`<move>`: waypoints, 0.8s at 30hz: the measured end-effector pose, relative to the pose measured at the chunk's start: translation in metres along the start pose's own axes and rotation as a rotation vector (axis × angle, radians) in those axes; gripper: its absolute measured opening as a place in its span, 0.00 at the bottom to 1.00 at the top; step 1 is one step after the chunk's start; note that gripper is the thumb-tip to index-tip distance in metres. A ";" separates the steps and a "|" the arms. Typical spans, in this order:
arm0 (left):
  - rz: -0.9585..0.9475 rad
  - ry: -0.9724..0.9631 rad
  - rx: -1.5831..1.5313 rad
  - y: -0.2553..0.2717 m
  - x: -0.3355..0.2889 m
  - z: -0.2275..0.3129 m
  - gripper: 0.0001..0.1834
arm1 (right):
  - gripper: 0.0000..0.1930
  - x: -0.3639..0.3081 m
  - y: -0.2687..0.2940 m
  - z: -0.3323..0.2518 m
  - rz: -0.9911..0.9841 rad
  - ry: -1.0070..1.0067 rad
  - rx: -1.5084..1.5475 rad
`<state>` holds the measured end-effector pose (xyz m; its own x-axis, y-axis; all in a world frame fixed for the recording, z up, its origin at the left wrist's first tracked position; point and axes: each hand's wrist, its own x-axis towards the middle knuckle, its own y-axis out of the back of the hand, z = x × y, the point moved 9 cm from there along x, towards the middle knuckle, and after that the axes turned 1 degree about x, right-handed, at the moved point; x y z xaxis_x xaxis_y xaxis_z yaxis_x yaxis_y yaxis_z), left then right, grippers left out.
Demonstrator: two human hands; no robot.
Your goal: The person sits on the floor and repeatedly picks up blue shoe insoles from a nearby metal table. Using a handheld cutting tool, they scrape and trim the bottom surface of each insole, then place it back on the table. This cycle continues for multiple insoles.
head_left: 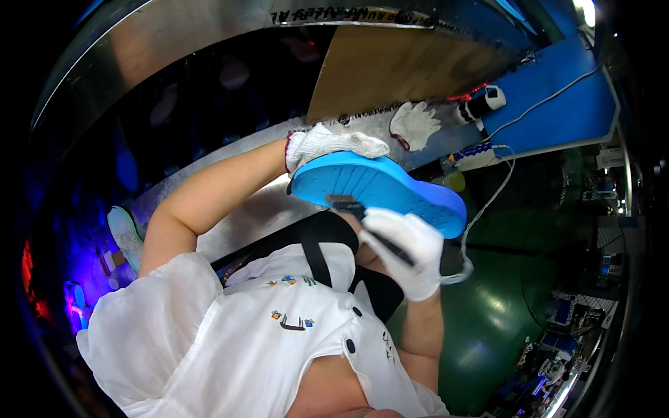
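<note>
A bright blue shoe sole is held tilted in front of my chest, its grooved and dotted face turned toward me. My left hand, in a white knit glove, is closed over the sole's far edge. In a white glove too, my right hand grips a dark-handled brush. The brush head is over the sole's near edge, toward its left half; whether the bristles touch it I cannot tell. My right fingers are slightly blurred.
A metal ledge runs behind the sole, with an empty white glove lying on it. Behind stands a brown board. A black-and-white object sits by a blue panel. A white cable hangs at right. Another pale sole is at left.
</note>
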<state>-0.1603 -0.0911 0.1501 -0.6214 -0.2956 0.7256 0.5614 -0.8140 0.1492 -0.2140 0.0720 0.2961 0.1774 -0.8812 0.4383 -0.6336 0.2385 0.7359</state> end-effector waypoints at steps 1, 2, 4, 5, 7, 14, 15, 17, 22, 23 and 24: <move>0.032 -0.141 0.189 0.003 0.011 0.032 0.24 | 0.13 -0.005 -0.008 -0.011 -0.066 0.051 -0.049; 0.059 0.446 -0.128 0.010 0.043 0.037 0.23 | 0.13 -0.004 -0.009 -0.028 -0.161 0.053 -0.176; 0.075 0.693 -0.448 0.007 0.029 0.029 0.21 | 0.14 -0.004 -0.010 -0.047 -0.216 0.098 -0.185; 0.100 0.821 -0.600 0.003 0.023 0.024 0.19 | 0.14 -0.008 0.000 -0.036 -0.126 0.088 -0.072; 0.091 1.040 -0.628 -0.004 0.031 0.049 0.20 | 0.15 -0.003 0.019 -0.010 0.065 0.009 -0.102; -0.002 1.009 -0.438 0.009 0.034 0.055 0.27 | 0.15 -0.007 0.016 -0.034 -0.043 0.130 -0.273; -0.018 0.974 -0.549 0.008 0.035 0.057 0.29 | 0.15 -0.009 0.030 -0.022 0.134 0.142 -0.241; -0.136 0.737 -0.850 0.021 0.031 0.062 0.22 | 0.16 -0.004 0.021 -0.026 0.038 0.159 -0.241; 0.066 0.808 -0.370 0.037 0.028 0.046 0.30 | 0.15 -0.010 0.030 -0.031 0.092 0.168 -0.299; 0.099 0.869 -0.357 0.039 0.028 0.048 0.29 | 0.14 -0.008 0.037 -0.020 0.163 0.143 -0.286; 0.135 0.920 -0.346 0.043 0.031 0.050 0.28 | 0.14 -0.003 0.035 -0.018 0.106 0.145 -0.239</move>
<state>-0.1279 -0.1098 0.2127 -0.8284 -0.5504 -0.1042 0.5594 -0.8027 -0.2069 -0.2229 0.0904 0.3301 0.2363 -0.7831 0.5752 -0.4623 0.4301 0.7754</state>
